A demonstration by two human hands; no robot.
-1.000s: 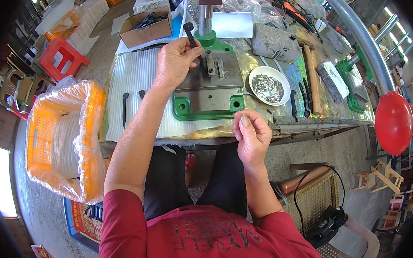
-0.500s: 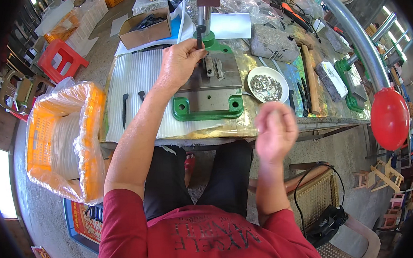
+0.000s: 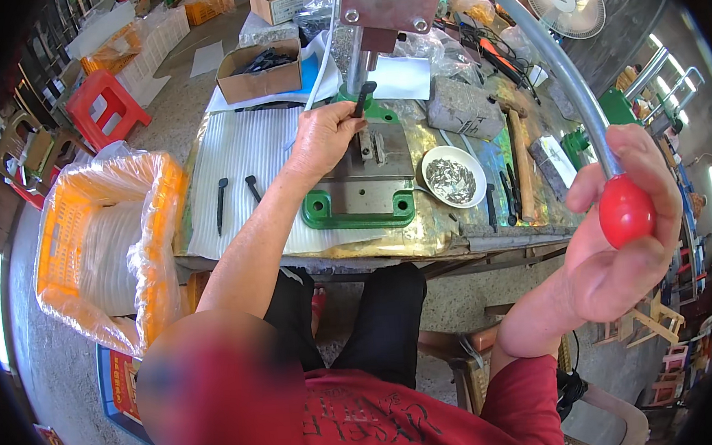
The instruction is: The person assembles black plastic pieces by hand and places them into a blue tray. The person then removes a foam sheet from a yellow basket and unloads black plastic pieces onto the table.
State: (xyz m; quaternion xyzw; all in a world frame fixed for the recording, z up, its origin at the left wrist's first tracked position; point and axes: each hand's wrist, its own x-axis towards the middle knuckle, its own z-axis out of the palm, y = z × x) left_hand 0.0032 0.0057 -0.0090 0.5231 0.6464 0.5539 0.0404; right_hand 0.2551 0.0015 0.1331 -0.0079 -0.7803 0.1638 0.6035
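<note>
Above the steel bed (image 3: 369,173) of a green-based bench press (image 3: 357,214), my left hand (image 3: 326,141) pinches a narrow black part (image 3: 363,98) with a wider head. The part leans upright from my fingertips, beside a small metal fixture (image 3: 373,148); whether its lower end touches the fixture is hidden. On the right, my right hand (image 3: 623,259) cups the red lever knob (image 3: 626,211), its palm behind and fingers curled round the sides. From the knob, the metal lever (image 3: 562,63) curves up and away. Two similar black parts (image 3: 222,206) (image 3: 253,188) lie on white ribbed foam (image 3: 242,152).
A white bowl (image 3: 478,192) of small metal pieces stands right of the press. Beyond lie a hammer (image 3: 521,163) and a wrapped block (image 3: 465,106). At back left sits a cardboard box (image 3: 260,86) of black parts. A plastic-lined orange crate (image 3: 161,226) stands left of the bench.
My right hand has moved right and up from near the bowl onto the red knob. My left hand still holds the black part, now tilted more. The view has shifted, showing more of the press head.
</note>
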